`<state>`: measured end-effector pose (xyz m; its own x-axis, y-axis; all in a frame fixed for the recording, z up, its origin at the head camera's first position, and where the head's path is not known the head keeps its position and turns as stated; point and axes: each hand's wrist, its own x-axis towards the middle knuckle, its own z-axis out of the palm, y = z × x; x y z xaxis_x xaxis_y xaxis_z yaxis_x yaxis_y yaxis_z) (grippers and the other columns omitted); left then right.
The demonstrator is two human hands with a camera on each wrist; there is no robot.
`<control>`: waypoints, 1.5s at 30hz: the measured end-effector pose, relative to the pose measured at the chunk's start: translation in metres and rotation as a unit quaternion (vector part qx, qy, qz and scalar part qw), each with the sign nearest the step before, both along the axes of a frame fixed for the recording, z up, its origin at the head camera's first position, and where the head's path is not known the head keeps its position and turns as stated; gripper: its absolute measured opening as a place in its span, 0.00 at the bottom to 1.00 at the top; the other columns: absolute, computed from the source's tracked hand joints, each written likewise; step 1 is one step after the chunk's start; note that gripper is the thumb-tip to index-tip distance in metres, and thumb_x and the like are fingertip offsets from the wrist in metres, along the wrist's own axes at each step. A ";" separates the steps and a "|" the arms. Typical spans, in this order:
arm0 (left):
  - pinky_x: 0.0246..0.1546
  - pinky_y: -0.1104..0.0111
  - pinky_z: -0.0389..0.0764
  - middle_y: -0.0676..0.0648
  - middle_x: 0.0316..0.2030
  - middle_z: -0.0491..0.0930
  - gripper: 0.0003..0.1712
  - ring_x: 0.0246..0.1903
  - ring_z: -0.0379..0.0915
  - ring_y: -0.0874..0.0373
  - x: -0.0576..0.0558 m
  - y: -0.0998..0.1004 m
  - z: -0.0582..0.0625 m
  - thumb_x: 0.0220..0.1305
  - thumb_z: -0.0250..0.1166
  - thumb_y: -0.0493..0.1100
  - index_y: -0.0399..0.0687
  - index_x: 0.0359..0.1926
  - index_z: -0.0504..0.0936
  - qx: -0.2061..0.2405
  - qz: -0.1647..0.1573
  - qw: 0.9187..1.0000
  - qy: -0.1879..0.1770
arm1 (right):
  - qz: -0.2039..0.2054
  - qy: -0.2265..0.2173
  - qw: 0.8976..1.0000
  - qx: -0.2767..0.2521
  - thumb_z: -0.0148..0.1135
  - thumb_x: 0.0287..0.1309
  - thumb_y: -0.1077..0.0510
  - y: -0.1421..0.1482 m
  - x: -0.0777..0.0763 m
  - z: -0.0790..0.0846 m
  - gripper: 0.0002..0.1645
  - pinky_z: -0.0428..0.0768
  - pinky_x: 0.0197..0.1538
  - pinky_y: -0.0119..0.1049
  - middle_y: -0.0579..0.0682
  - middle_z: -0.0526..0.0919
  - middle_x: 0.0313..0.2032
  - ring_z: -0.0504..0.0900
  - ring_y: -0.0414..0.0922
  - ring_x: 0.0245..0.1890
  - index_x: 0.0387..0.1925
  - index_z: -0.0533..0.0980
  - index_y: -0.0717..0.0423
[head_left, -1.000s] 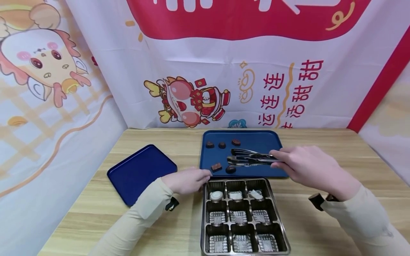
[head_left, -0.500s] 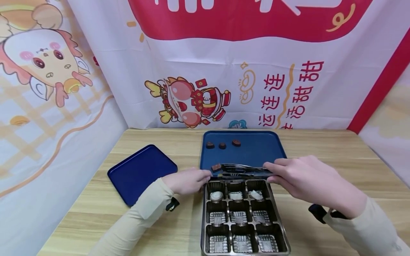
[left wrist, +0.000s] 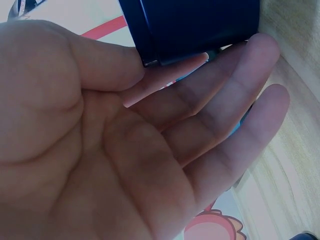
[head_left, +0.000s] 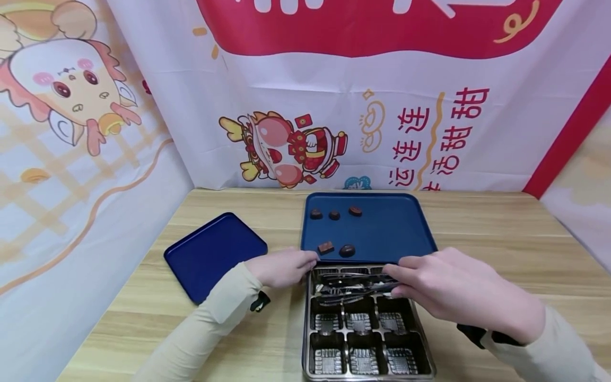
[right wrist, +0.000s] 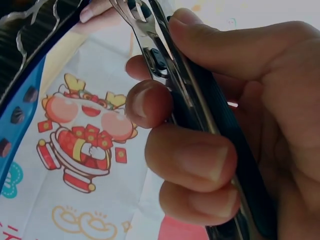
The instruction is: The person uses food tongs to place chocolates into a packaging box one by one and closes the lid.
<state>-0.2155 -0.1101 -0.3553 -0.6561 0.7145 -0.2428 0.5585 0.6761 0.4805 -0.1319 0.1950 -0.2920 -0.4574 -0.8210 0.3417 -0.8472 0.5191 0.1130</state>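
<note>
My right hand (head_left: 460,292) grips metal tongs (head_left: 355,289), its fingers curled round their dark handles (right wrist: 220,120) in the right wrist view. The tongs lie across the top row of a compartmented chocolate box (head_left: 345,333) and partly cover it; whether anything is between their tips cannot be told. White pieces in that row are mostly hidden. My left hand (head_left: 281,267) is at the box's far left corner. In the left wrist view, thumb and index finger pinch a dark box corner (left wrist: 195,30), the other fingers extended below.
Behind the box, a blue tray (head_left: 386,225) carries several dark chocolates, among them a rectangular one (head_left: 325,248) and an oval one (head_left: 347,250). A smaller navy tray (head_left: 215,252) lies to the left. A printed cloth (head_left: 296,69) hangs at the table's back.
The tongs have come from above the blue tray toward the person, over the box's top row. The chocolates on that tray look unmoved. My left hand has stayed at the corner.
</note>
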 end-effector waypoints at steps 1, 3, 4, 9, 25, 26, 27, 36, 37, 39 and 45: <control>0.21 0.72 0.69 0.52 0.21 0.67 0.12 0.16 0.63 0.62 0.000 0.000 0.000 0.77 0.42 0.40 0.47 0.39 0.71 0.000 0.000 1.000 0.000 | 0.001 -0.001 1.000 0.003 0.62 0.60 0.47 -0.001 0.001 0.000 0.13 0.65 0.17 0.24 0.36 0.72 0.26 0.66 0.28 0.17 0.41 0.79 0.50; 0.21 0.71 0.69 0.52 0.21 0.67 0.12 0.16 0.63 0.62 0.001 0.001 0.000 0.77 0.42 0.40 0.47 0.39 0.71 0.003 0.000 1.000 -0.003 | 0.006 -0.001 1.000 0.009 0.62 0.60 0.47 -0.002 0.002 -0.002 0.13 0.66 0.18 0.25 0.37 0.73 0.27 0.67 0.29 0.18 0.40 0.79 0.50; 0.21 0.71 0.69 0.52 0.21 0.67 0.12 0.16 0.63 0.62 0.001 0.001 0.000 0.77 0.42 0.40 0.46 0.39 0.72 0.003 0.000 1.000 -0.003 | 0.008 -0.002 1.000 0.012 0.63 0.59 0.48 -0.003 0.002 -0.002 0.13 0.67 0.18 0.25 0.37 0.74 0.27 0.68 0.29 0.18 0.40 0.79 0.50; 0.22 0.71 0.69 0.52 0.21 0.67 0.12 0.17 0.63 0.62 0.000 0.000 -0.001 0.77 0.42 0.40 0.46 0.40 0.72 0.000 0.000 1.000 -0.001 | 0.024 0.004 0.999 0.029 0.65 0.57 0.49 -0.009 0.003 -0.005 0.13 0.68 0.18 0.27 0.38 0.75 0.26 0.69 0.31 0.19 0.40 0.79 0.51; 0.24 0.71 0.69 0.52 0.22 0.67 0.12 0.18 0.63 0.62 0.000 0.002 0.003 0.77 0.42 0.41 0.45 0.42 0.73 -0.011 -0.004 1.000 0.003 | 0.025 -0.005 0.998 0.053 0.65 0.57 0.48 -0.017 0.003 -0.013 0.13 0.58 0.13 0.26 0.36 0.70 0.23 0.64 0.30 0.16 0.41 0.79 0.48; 0.25 0.71 0.70 0.52 0.23 0.68 0.12 0.18 0.63 0.62 0.000 0.002 0.003 0.77 0.42 0.41 0.45 0.44 0.73 -0.013 -0.004 1.000 0.003 | 0.026 -0.006 0.998 0.055 0.65 0.57 0.48 -0.017 0.003 -0.014 0.13 0.58 0.14 0.26 0.36 0.71 0.23 0.64 0.30 0.16 0.41 0.79 0.49; 0.26 0.71 0.70 0.52 0.23 0.68 0.12 0.19 0.63 0.62 0.000 0.002 0.003 0.77 0.42 0.41 0.45 0.45 0.73 -0.014 -0.004 1.000 0.003 | 0.027 -0.006 0.998 0.057 0.65 0.57 0.48 -0.017 0.003 -0.014 0.13 0.59 0.14 0.26 0.36 0.71 0.23 0.65 0.30 0.16 0.42 0.79 0.49; 0.27 0.70 0.70 0.51 0.24 0.67 0.13 0.20 0.64 0.61 -0.002 0.001 0.003 0.78 0.41 0.41 0.46 0.44 0.73 -0.016 -0.002 1.000 0.002 | 0.029 -0.018 0.997 0.062 0.65 0.57 0.49 -0.020 0.002 -0.015 0.15 0.64 0.15 0.27 0.39 0.77 0.26 0.72 0.32 0.19 0.44 0.80 0.50; 0.27 0.70 0.70 0.51 0.23 0.67 0.12 0.20 0.64 0.61 -0.002 0.001 0.003 0.78 0.41 0.41 0.47 0.44 0.73 -0.016 -0.001 1.000 0.001 | 0.028 -0.021 0.997 0.063 0.65 0.57 0.49 -0.020 0.001 -0.015 0.15 0.64 0.16 0.27 0.39 0.77 0.27 0.72 0.33 0.20 0.44 0.80 0.50; 0.27 0.70 0.70 0.51 0.23 0.67 0.12 0.20 0.64 0.61 -0.002 0.001 0.003 0.78 0.41 0.41 0.47 0.44 0.72 -0.015 -0.001 1.000 0.001 | 0.023 -0.031 0.997 0.067 0.65 0.57 0.48 -0.020 0.001 -0.014 0.16 0.65 0.16 0.27 0.39 0.77 0.27 0.72 0.33 0.20 0.44 0.80 0.50; 0.25 0.71 0.70 0.51 0.23 0.67 0.12 0.19 0.64 0.61 -0.002 0.002 0.003 0.78 0.41 0.41 0.47 0.42 0.72 -0.013 -0.003 1.000 0.001 | 0.013 -0.056 0.996 0.073 0.64 0.58 0.47 -0.017 0.001 -0.012 0.17 0.66 0.18 0.27 0.39 0.77 0.28 0.71 0.32 0.21 0.45 0.79 0.51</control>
